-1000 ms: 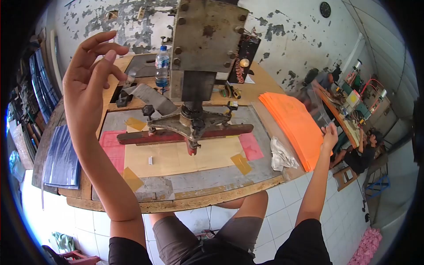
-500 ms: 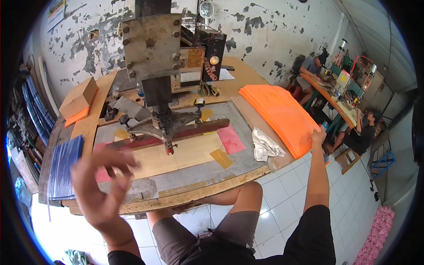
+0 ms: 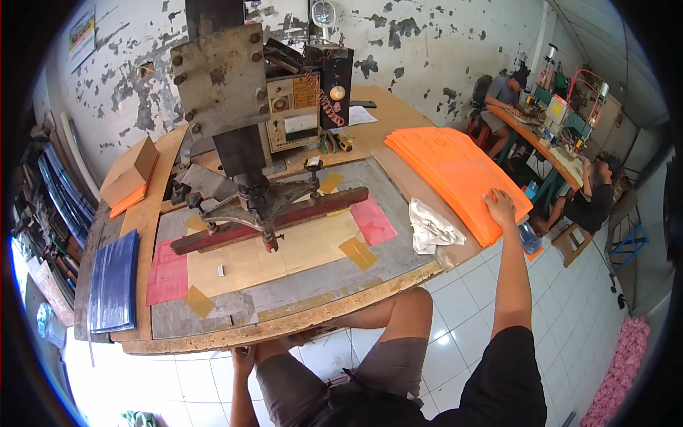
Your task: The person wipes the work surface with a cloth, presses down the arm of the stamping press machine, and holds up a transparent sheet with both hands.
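The right hand (image 3: 500,208) lies flat and open on the orange sheets (image 3: 455,171), right of frame. The left hand (image 3: 242,359) hangs low under the bench (image 3: 299,324), maybe open. A white rag (image 3: 430,231) sits just left of the sheets.

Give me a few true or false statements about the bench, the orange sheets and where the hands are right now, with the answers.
1. The right hand rests on the stack of orange sheets. True.
2. The left hand is raised above the press. False: it is down by the knee, under the bench edge.
3. A crumpled white cloth lies beside the orange stack. True.
4. The blue sheets lie under the right hand. False: they sit at the bench's left end.
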Tool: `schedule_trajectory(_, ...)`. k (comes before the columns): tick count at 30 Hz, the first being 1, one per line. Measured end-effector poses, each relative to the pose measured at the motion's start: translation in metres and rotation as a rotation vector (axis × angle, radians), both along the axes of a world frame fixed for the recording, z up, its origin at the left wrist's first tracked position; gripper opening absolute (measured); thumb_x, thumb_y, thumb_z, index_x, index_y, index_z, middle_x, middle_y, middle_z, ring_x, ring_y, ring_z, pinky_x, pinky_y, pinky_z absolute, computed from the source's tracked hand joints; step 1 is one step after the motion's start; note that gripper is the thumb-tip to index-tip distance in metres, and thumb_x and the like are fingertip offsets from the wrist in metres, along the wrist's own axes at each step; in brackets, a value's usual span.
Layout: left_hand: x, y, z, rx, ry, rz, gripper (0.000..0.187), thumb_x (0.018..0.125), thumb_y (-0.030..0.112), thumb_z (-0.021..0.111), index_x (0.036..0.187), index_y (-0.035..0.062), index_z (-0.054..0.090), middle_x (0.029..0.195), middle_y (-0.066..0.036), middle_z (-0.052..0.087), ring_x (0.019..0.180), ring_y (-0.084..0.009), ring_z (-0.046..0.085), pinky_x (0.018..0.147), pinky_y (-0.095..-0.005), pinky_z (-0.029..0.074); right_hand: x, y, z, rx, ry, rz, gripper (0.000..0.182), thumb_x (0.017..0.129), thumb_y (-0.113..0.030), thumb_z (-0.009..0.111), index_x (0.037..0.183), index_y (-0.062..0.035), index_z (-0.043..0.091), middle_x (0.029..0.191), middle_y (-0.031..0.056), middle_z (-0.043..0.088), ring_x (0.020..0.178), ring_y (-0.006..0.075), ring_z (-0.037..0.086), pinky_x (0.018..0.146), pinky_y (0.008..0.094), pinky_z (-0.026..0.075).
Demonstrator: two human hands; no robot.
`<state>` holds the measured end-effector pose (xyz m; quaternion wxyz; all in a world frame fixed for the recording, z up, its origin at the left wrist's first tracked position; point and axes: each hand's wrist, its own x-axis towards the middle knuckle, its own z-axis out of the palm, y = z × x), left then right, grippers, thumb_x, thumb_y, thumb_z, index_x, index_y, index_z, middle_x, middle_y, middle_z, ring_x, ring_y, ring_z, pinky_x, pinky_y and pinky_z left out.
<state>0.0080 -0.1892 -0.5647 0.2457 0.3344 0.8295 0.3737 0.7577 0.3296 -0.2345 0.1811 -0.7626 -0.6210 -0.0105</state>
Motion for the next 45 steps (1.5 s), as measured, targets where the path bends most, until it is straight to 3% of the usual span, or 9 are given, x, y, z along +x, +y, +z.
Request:
schedule_trajectory(6,-0.042,0.044,-0.088,0.290,0.236,-0.007,0.047,0.105,0.035,0.077,0.136,-0.0007,0.075,0.125,-0.017,0.080,0.118,-0.0295,0.073,0.105,-0.0427,0.056,-0.028,-0.001,0.009,0.075,-0.082,0.020,0.077,0.106,-0.066,0.061,0.163,-0.0144,0.059,0.173,0.0205,0.050,0.161,0.0402,0.044,0.131,0.0646,0.029)
schedule_trajectory(13,-0.040,0.029,-0.075,0.193,-0.148,-0.003,0.060,0.107,0.050,0.068,0.144,0.0035,0.073,0.152,-0.025,0.069,0.147,-0.0383,0.060,0.126,-0.0504,0.044,-0.237,-0.154,0.038,0.406,0.211,0.810,0.047,0.107,-0.034,0.075,0.147,-0.0104,0.069,0.154,0.0191,0.064,0.148,0.0410,0.055,0.127,0.0585,0.037)
schedule_trajectory(17,-0.007,0.002,0.018,-0.176,-0.186,-0.052,0.052,0.108,0.044,0.075,0.128,-0.0037,0.079,0.097,-0.015,0.082,0.070,-0.0216,0.074,0.061,-0.0381,0.061,-0.314,-0.216,0.013,0.399,0.179,1.001,0.050,0.105,-0.033,0.077,0.148,-0.0089,0.068,0.157,0.0166,0.059,0.149,0.0396,0.053,0.128,0.0580,0.038)
schedule_trajectory(22,-0.006,-0.008,-0.017,0.299,-0.278,-0.114,0.036,0.105,0.022,0.081,0.130,-0.0047,0.078,0.123,-0.012,0.081,0.116,-0.0179,0.074,0.102,-0.0356,0.059,-0.341,-0.223,-0.004,0.440,0.246,0.976,0.052,0.099,-0.028,0.082,0.144,-0.0057,0.069,0.151,0.0175,0.062,0.141,0.0412,0.057,0.122,0.0565,0.042)
schedule_trajectory(25,-0.014,-0.010,-0.044,0.321,-0.429,-0.009,0.034,0.104,0.017,0.081,0.132,-0.0015,0.078,0.124,-0.008,0.081,0.114,-0.0184,0.074,0.102,-0.0354,0.060,-0.338,-0.221,-0.003,0.422,0.315,0.943,0.049,0.096,-0.024,0.085,0.140,-0.0054,0.071,0.145,0.0150,0.067,0.135,0.0400,0.060,0.119,0.0550,0.044)
schedule_trajectory(30,-0.018,-0.006,-0.023,-0.036,-0.489,0.039,0.042,0.103,0.023,0.082,0.138,0.0018,0.075,0.120,-0.007,0.080,0.101,-0.0194,0.076,0.072,-0.0344,0.065,-0.332,-0.222,-0.003,0.371,0.327,1.005,0.044,0.096,-0.023,0.085,0.134,-0.0048,0.073,0.142,0.0122,0.070,0.133,0.0372,0.063,0.117,0.0521,0.046)
schedule_trajectory(33,-0.019,0.003,-0.015,0.001,-0.300,-0.210,0.035,0.107,0.027,0.076,0.135,0.0072,0.078,0.128,-0.011,0.079,0.120,-0.0246,0.072,0.105,-0.0426,0.058,-0.333,-0.223,0.001,0.363,0.340,1.037,0.042,0.095,-0.023,0.086,0.132,-0.0046,0.075,0.140,0.0112,0.071,0.131,0.0361,0.064,0.116,0.0512,0.047)
schedule_trajectory(37,-0.016,0.013,-0.024,0.077,0.029,-0.368,0.047,0.103,0.034,0.082,0.142,0.0098,0.073,0.144,-0.015,0.073,0.138,-0.0310,0.065,0.122,-0.0464,0.048,-0.335,-0.221,-0.001,0.370,0.354,1.044,0.041,0.094,-0.021,0.087,0.130,-0.0043,0.076,0.136,0.0105,0.073,0.129,0.0355,0.066,0.116,0.0505,0.047)
schedule_trajectory(45,-0.008,0.029,-0.034,0.155,0.231,-0.186,0.057,0.099,0.043,0.084,0.145,0.0111,0.071,0.149,-0.018,0.071,0.141,-0.0358,0.064,0.123,-0.0502,0.048,-0.332,-0.224,-0.003,0.367,0.356,1.033,0.040,0.093,-0.018,0.087,0.129,-0.0047,0.078,0.134,0.0097,0.075,0.130,0.0342,0.066,0.115,0.0485,0.048)
